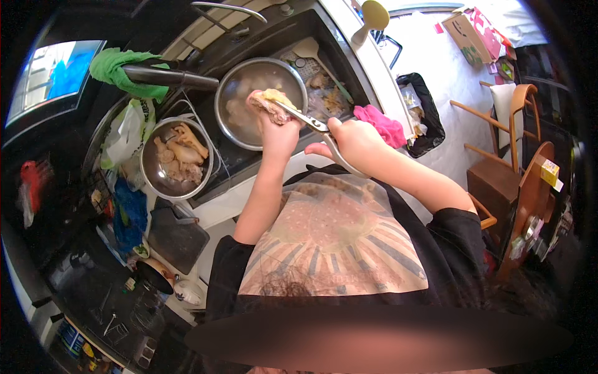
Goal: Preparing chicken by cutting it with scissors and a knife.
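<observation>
My left hand (280, 133) grips a piece of raw poultry (271, 100) with yellowish skin, above a large steel bowl (222, 120) of cloudy water in the dark sink. Pale pieces show dimly under the water. In my right hand (357, 140) are metal kitchen shears (315, 124). Their blades point up and left and lie against the poultry; the meat partly hides the tips, so I cannot tell how far apart they are. A smaller steel bowl (156, 183), left of the sink basin, holds several cut poultry pieces (187, 152).
A faucet with a green cloth (117, 70) reaches over the sink. Scraps (324, 96) and a pale spatula (308, 49) lie in the basin. A pink cloth (380, 125) sits on the right edge, near a black-lined trash bin (430, 119). A dark cutting board (180, 236) stands at left.
</observation>
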The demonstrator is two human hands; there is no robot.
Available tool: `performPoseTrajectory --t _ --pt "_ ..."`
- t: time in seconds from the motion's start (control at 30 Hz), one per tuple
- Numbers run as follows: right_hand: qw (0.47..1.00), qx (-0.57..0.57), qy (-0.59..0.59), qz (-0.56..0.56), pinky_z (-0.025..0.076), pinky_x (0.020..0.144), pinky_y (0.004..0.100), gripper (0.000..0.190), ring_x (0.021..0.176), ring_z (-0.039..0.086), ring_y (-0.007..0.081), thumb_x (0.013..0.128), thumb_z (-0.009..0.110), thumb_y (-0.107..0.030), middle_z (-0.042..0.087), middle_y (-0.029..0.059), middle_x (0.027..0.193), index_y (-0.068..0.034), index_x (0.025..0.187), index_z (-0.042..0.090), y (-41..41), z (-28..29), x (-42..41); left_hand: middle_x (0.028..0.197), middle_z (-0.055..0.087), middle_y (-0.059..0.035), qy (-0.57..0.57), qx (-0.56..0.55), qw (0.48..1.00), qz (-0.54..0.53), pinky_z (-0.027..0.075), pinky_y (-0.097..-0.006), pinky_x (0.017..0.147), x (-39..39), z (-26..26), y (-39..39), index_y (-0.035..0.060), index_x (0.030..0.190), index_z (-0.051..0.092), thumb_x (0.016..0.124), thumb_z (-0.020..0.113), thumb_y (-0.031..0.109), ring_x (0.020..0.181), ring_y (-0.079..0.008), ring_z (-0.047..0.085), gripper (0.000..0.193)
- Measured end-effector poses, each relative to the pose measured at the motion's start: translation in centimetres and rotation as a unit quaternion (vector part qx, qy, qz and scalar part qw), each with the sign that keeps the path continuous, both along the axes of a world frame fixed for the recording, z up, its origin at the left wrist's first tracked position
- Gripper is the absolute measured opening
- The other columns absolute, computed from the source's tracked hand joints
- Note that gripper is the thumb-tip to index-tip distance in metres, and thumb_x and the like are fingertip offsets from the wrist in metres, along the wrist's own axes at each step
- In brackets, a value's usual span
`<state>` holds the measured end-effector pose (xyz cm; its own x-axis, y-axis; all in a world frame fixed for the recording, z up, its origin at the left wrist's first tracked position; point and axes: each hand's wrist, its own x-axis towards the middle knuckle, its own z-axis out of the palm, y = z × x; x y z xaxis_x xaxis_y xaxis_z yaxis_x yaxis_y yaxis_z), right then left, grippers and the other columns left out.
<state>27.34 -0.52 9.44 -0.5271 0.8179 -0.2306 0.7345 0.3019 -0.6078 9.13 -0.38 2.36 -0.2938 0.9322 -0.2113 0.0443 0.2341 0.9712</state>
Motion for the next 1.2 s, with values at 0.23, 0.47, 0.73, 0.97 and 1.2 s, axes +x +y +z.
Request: performPoseTrajectory --t 0.23,0.47,0.73,0.97,1.2 --pt "0.863 -0.427 0.2 -0.179 0.044 0.042 0.0316 0.064 0.037 0.052 0.0154 0.103 0.039 -0.053 0.046 0.0057 0.045 0.002 0.077 0.059 0.5 0.5 2.3 0.119 0.057 -0.0109 -0.241 -0.068 0.956 -0.152 0.054 -0.036 0.09 -0.6 1.8 1.0 0.0121 0.141 0.03 0.056 0.072 -0.017 0.113 -0.0241 0.059 0.099" --pt "0.959 -0.243 0.024 -0.141 0.048 0.046 0.0318 0.073 0.048 0.06 0.0192 0.09 0.05 -0.07 0.057 0.0097 0.055 0.003 0.082 0.062 1.5 -8.5 6.1 0.123 0.057 -0.0124 -0.293 -0.123 0.93 -0.182 0.058 -0.0404 0.085 -1.4 2.2 0.9 0.009 0.139 0.037 0.058 0.07 -0.015 0.113 -0.0276 0.061 0.091" --pt "0.931 0.014 -0.365 0.001 0.055 0.067 0.0342 0.088 0.09 0.069 0.0218 0.064 0.081 -0.06 0.067 0.0128 0.096 0.01 0.114 0.058 1.7 -13.4 4.2 0.113 0.063 -0.0121 -0.282 -0.129 0.948 -0.068 0.059 -0.041 0.083 -3.3 1.5 0.7 0.0021 0.124 0.052 0.065 0.065 -0.014 0.109 -0.0263 0.064 0.063" --pt "0.884 0.015 -0.466 0.029 0.047 0.07 0.043 0.082 0.091 0.064 0.0245 0.066 0.081 -0.048 0.065 0.0087 0.103 0.004 0.126 0.058 2.3 -14.4 3.8 0.123 0.057 -0.0183 -0.321 -0.111 0.936 -0.093 0.058 -0.0469 0.087 -3.3 2.0 0.6 0.0024 0.14 0.041 0.066 0.059 -0.013 0.114 -0.0333 0.061 0.077" --pt "0.892 -0.009 -0.45 0.052 0.05 0.069 0.0424 0.05 0.091 0.067 0.0248 0.073 0.075 -0.029 0.068 0.0122 0.099 -0.003 0.115 0.065 4.0 -11.7 4.2 0.127 0.055 -0.0225 -0.361 -0.096 0.918 -0.133 0.059 -0.0474 0.084 -3.4 2.0 0.5 0.0069 0.153 0.027 0.065 0.058 -0.009 0.112 -0.0357 0.061 0.094"
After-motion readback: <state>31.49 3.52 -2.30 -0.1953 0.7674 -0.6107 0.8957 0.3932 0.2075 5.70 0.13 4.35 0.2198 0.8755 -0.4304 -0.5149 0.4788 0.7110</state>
